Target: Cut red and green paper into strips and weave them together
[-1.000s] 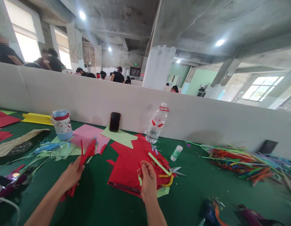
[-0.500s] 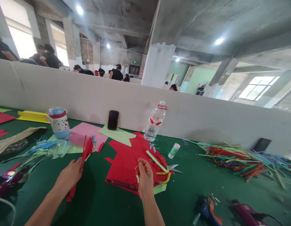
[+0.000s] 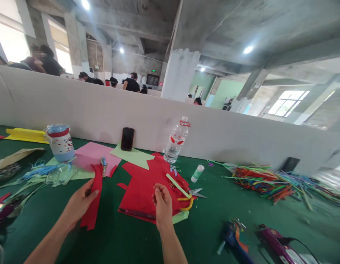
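Note:
My left hand (image 3: 81, 201) pinches a long red paper strip (image 3: 95, 207) between thumb and fingers, its broad side turned towards me. My right hand (image 3: 163, 205) is closed in a pinch above red paper sheets (image 3: 136, 192). What its fingertips hold, if anything, I cannot make out. Just right of that hand, a pale green paper strip (image 3: 177, 185) lies across the red pile. Scissors (image 3: 196, 193) with yellow handles rest at the pile's right edge, blades apart. Behind them a white and green glue stick (image 3: 197, 173) stands tilted in view.
Behind the papers stand a water bottle (image 3: 174, 145) and a phone (image 3: 127, 139) against a white partition (image 3: 90, 106). A patterned cup (image 3: 60, 146) is at left. Colourful pipe cleaners (image 3: 263, 185) lie right; nearer are a blue tool (image 3: 231, 236) and a purple corded device (image 3: 280, 242).
My left hand has turned the red strip from nearly edge-on to show its flat side. My right hand keeps its pinch over the red paper. The whole view has shifted slightly.

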Tool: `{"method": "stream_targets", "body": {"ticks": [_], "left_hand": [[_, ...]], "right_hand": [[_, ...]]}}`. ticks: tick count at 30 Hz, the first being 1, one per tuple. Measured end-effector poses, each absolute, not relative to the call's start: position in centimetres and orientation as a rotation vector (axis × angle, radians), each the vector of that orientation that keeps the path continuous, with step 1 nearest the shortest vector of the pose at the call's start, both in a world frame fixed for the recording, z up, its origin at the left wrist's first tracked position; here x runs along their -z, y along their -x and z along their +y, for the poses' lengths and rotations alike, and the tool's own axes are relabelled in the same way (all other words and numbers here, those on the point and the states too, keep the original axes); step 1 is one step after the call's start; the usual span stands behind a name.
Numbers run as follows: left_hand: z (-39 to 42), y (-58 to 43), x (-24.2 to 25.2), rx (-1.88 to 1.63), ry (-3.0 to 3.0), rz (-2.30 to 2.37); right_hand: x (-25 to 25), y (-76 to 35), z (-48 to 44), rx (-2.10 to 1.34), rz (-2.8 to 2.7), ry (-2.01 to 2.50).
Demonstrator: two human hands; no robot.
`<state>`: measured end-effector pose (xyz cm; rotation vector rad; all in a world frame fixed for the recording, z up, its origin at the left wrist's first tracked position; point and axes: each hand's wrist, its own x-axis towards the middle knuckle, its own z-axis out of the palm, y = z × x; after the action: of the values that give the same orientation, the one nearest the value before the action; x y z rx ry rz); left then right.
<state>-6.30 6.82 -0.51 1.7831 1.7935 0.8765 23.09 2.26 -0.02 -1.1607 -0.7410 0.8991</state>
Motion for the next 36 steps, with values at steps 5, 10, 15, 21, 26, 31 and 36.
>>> {"method": "stream_targets", "body": {"ticks": [5, 10, 15, 21, 26, 31, 36], "left_hand": [[6.4, 5.6, 1.4, -0.634, -1.891, 1.8], [6.2, 6.3, 1.2, -0.513, -1.98, 1.957], [6.6, 6.8, 0.3, -0.552, -2.097, 1.973], [8.6, 6.3, -0.3, -0.763, -2.145, 1.9], [9.8, 6.2, 0.5, -0.888, -2.081, 1.807], [9.5, 6.6, 2.3, -0.962, -1.969, 1.803], [9.2, 6.8, 3.6, -1.116, -1.925, 1.701]], "right_hand": [[-0.5, -22.7, 2.0, -0.903, -0.796, 1.187], [-0.8, -22.2, 1.7, -0.905, -0.871, 1.212], [-0.8, -21.0, 1.1, -0.935, -0.968, 1.212], [-3.7, -20.5, 3.5, -0.938, -1.262, 1.188], [-4.9, -21.5, 11.9, -0.977, -1.341, 1.236], [-3.4, -21.6, 22.0, -1.046, -1.275, 1.358], [-2.0, -20.0, 29.9, -1.076, -1.225, 1.443]]}}
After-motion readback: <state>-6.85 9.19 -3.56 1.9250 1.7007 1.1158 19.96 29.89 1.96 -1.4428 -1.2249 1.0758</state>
